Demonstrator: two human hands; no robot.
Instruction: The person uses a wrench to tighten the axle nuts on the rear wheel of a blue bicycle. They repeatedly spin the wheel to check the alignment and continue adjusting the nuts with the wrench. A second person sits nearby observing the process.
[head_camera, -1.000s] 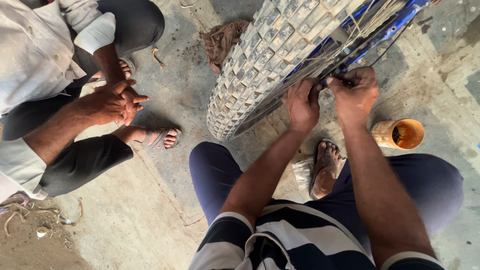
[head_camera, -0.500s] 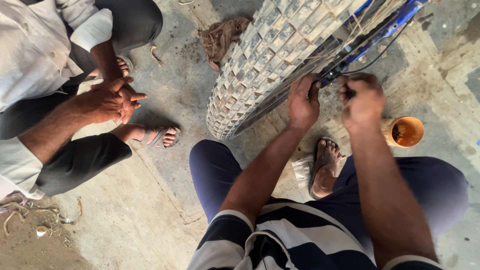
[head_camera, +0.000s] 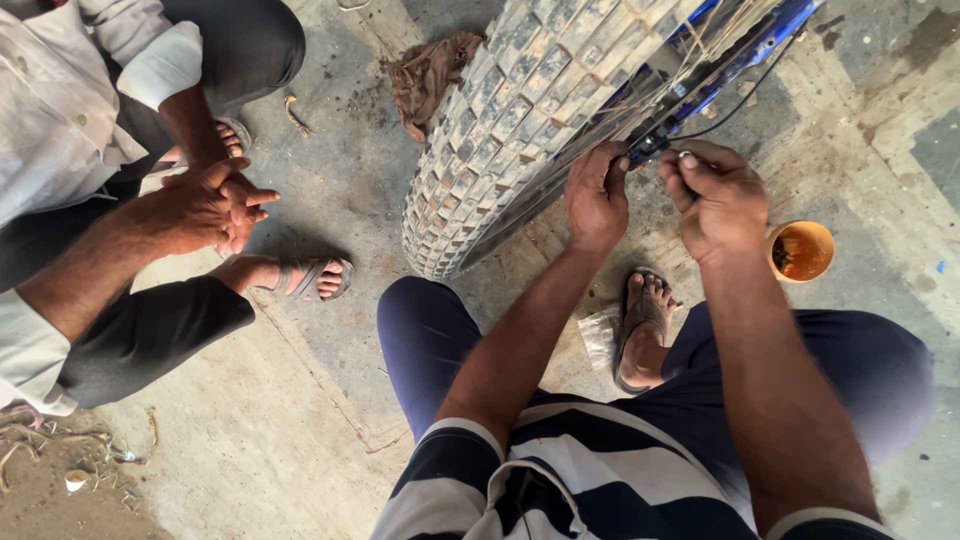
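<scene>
Knobbly tyre (head_camera: 520, 120) on a spoked wheel fills the upper middle of the view, its long curve running from the top right corner down to the lower left, where the tread meets the concrete floor (head_camera: 300, 400) just ahead of the person's knee. A blue frame part (head_camera: 745, 45) lies along the rim on the right side, following the same slant. On the left, a seated co-worker (head_camera: 90, 200) in a pale shirt and dark trousers rests clasped hands over one knee, sandalled feet on the floor. A brown rag (head_camera: 425, 75) lies crumpled on the floor just left of the tyre. Both hands work at the rim's lower edge: the left hand (head_camera: 597, 200) has its fingers curled and pinched against the rim and spokes, and the right hand (head_camera: 718, 200) is closed into a near fist around a small metal piece, too hidden to identify. A small orange cup (head_camera: 801, 250) stands on the floor right of that hand, holding a brownish, greasy-looking residue.
</scene>
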